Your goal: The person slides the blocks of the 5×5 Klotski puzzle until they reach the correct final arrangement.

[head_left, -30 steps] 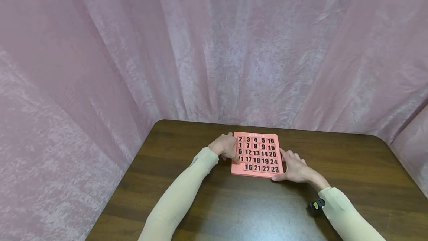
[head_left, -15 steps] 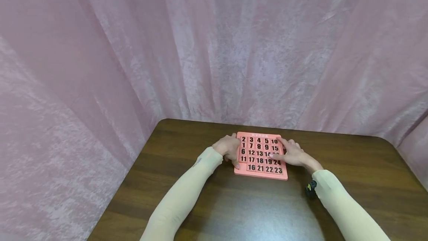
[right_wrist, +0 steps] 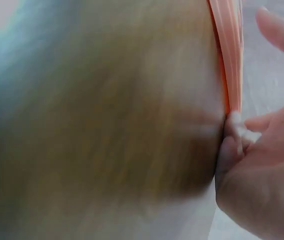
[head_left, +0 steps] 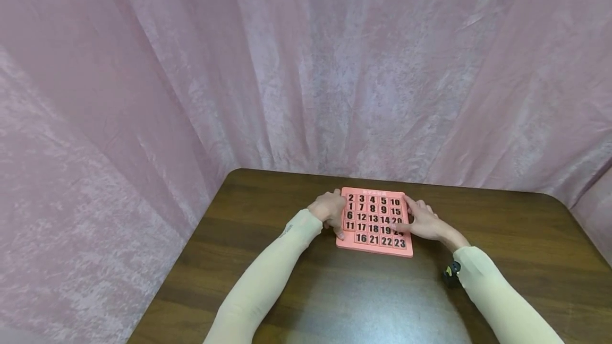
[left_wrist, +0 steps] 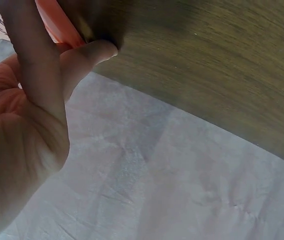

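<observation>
A pink number slide puzzle (head_left: 373,249) lies on the table in the head view, its black-numbered tiles facing up and the bottom-left slot bare. The left hand (head_left: 329,209) holds its left edge, thumb at the lower-left corner and fingers farther up that side. In the left wrist view a bent finger (left_wrist: 89,57) sits right at the orange side of the frame. On the right edge rests the right hand (head_left: 425,223), index finger reaching the upper corner, thumb stretched over the tiles around 19 and 24. The right wrist view shows that thumb (right_wrist: 282,32) raised apart from the other fingers.
The dark wooden table (head_left: 268,195) has rounded far corners. Pink velvet curtain (head_left: 306,68) hangs right behind it and along the left side. A small black device (head_left: 451,274) sits under the right wrist. Light glares off the table's near middle.
The right hand has moved up along the right edge, its thumb passing from the lower corner onto the tiles, then slightly down. The left thumb has slid off tile 11 toward the lower-left corner.
</observation>
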A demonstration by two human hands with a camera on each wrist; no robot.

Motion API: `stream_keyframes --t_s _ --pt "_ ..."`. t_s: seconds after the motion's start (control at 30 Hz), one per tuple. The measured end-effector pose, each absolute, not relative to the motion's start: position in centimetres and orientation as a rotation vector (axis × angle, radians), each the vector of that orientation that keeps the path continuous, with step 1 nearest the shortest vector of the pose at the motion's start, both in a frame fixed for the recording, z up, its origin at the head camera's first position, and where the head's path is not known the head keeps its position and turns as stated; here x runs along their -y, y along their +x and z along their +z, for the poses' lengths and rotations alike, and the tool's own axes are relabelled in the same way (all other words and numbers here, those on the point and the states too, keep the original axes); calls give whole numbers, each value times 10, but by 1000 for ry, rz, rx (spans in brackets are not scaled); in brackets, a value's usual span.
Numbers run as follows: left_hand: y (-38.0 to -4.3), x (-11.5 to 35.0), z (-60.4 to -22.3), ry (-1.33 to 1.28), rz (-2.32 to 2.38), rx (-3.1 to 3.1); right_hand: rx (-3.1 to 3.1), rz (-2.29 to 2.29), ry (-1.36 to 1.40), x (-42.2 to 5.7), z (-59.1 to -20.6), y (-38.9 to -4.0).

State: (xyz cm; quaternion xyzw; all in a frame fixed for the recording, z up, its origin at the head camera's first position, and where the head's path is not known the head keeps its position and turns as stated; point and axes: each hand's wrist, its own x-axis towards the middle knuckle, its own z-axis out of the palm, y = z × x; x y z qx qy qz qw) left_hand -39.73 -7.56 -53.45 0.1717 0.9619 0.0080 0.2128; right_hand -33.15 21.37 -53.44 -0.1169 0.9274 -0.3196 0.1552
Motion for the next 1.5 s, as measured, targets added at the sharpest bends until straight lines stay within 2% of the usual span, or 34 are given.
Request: stream_keyframes --t_s 0.1,0.23,0.37,0.8,1.0,1.3,1.5 --pt "-397 77 -534 486 11 -2683 -2606 -954 -377 -218 -534 -326" --pt "-378 80 -503 484 22 -2704 -2579 -969 -417 -220 -532 -323" --pt "-367 85 -495 510 27 -2734 -2621 -951 -431 -218 -535 -322" --pt "-367 95 -506 613 50 -2795 -2785 -789 -366 -206 -550 -321" --pt "-366 96 -505 619 56 -2790 -2788 -786 -373 -205 -546 -321" --pt "-367 91 -505 628 78 -2783 -2684 -789 -340 -210 -534 -341" --pt "-368 89 -504 626 43 -2782 -2702 -782 -370 -211 -535 -337"
